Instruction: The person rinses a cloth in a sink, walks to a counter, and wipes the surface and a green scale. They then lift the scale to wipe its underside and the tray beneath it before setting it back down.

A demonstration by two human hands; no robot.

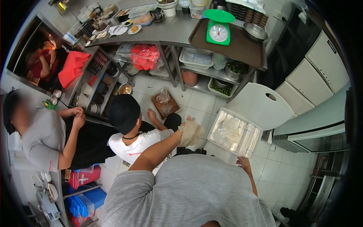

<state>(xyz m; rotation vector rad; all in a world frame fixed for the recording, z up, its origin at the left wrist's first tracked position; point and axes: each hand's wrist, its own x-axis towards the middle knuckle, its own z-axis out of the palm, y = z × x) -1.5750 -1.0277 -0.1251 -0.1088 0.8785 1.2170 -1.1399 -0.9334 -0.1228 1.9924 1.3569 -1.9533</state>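
Note:
My left hand (190, 126) reaches forward with a crumpled beige, cloth-like piece (191, 134) bunched in it and hanging over the wrist. Its fingertips show beyond the folds. To the right of it is a white rectangular tray (214, 143) holding several long clear plastic-wrapped rolls (242, 135) and a loose clear bag. My right hand (244, 162) is at the tray's near right corner, fingers slightly bent and apart, fingertips right at the rim. A large white board with a cut-out handle (254, 99) leans behind the tray.
A crouching person in a white shirt (132, 145) is close on my left; another stands behind in grey (43, 132). A bag of brown food (165, 103) lies on the tiled floor. Ahead, a steel counter (166, 33) carries a green scale (218, 32). White drawers (310, 81) stand right.

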